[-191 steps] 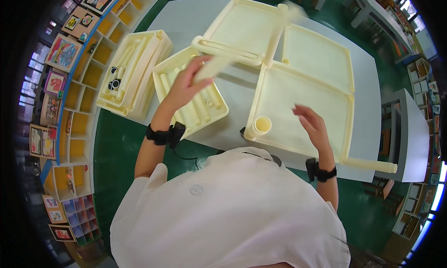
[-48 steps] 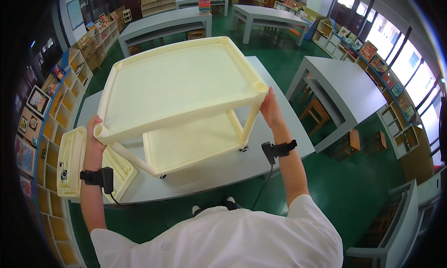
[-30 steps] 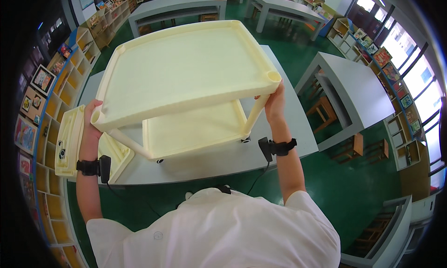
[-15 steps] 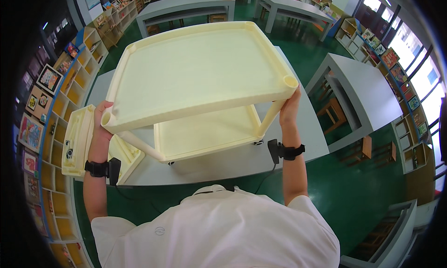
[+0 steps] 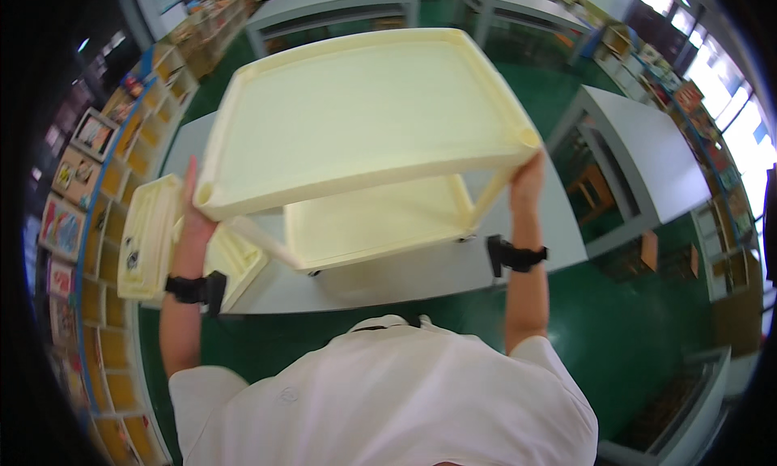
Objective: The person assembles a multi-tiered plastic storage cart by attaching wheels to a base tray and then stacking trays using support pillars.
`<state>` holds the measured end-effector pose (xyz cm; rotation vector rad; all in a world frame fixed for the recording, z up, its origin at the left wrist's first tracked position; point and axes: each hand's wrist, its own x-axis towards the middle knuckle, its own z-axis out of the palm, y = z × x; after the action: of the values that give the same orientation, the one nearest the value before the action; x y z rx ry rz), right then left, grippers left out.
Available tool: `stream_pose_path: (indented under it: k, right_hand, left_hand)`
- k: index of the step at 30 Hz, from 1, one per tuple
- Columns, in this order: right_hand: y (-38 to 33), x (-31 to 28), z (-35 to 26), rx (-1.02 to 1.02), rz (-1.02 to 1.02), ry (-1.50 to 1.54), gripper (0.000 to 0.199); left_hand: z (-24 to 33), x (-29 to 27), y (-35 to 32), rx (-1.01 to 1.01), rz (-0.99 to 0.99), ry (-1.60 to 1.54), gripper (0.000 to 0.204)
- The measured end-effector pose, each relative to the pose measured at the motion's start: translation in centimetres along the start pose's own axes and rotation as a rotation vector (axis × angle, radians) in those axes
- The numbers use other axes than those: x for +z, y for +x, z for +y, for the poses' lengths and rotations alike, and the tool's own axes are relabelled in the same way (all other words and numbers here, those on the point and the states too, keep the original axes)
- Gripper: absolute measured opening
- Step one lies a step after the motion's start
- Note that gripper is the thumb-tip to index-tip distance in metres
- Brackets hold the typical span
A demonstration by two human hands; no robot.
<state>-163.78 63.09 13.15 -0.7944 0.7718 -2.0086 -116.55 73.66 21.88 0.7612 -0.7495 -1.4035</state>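
Note:
A cream plastic two-tier cart [image 5: 364, 110] stands on a grey table [image 5: 388, 288] in front of me. Its broad upper tray rests on round posts above a smaller-looking lower tray [image 5: 380, 223]. Small black casters [image 5: 467, 238] show beneath the lower tray. My left hand [image 5: 197, 215] lies against the outside of the near left corner, its visible fingers stretched out and pointing up. At the near right corner, my right hand [image 5: 528, 184] is closed around the side just under the upper tray; its fingertips are hidden. Both wrists wear black straps.
Left of the cart, a cream plastic tray [image 5: 146, 243] holding small parts and another cream piece [image 5: 235, 263] lie on the table. Shelves with books [image 5: 105, 247] run along the left. Another grey table [image 5: 647, 158] and wooden stools [image 5: 647, 251] stand to the right.
My left thumb no longer lies over the tray's rim; the hand has straightened along the corner's outside. The whole view has shifted slightly, and the right hand stays at its corner.

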Motion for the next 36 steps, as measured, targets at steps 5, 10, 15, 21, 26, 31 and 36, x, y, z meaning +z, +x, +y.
stream_pose_path:
  k: [5,10,15,21,26,31,36]
  right_hand:
    - [-1.1,2.0,-6.1,-0.787,0.012,-0.648,0.031]
    - [-11.1,14.9,-8.2,-0.809,-0.959,-1.019,0.05]
    - [-11.7,17.4,-1.7,-1.043,-1.078,-1.163,0.057]
    - [-12.2,17.6,-1.6,-1.129,-1.057,-1.115,0.053]
    - [-12.0,17.4,-2.0,-1.058,-1.052,-1.095,0.054]
    - [-12.0,16.9,-1.7,-0.993,-1.023,-1.154,0.055]
    - [-11.9,16.6,-1.6,-0.977,-1.032,-1.135,0.056]
  left_hand:
    - [-5.2,-3.6,-0.6,0.138,0.397,-0.016,0.064]
    - [-7.5,-1.3,-1.9,0.423,0.143,0.122,0.056]
    - [-7.9,0.3,-0.3,0.434,0.328,0.169,0.056]
    - [-7.5,1.0,-0.7,0.397,0.493,0.301,0.057]
    - [-7.9,-0.2,-0.8,0.402,0.256,0.295,0.057]
    - [-7.8,-0.7,-1.2,0.338,0.145,0.354,0.05]
    - [-5.2,-1.6,1.4,0.373,0.505,0.539,0.038]
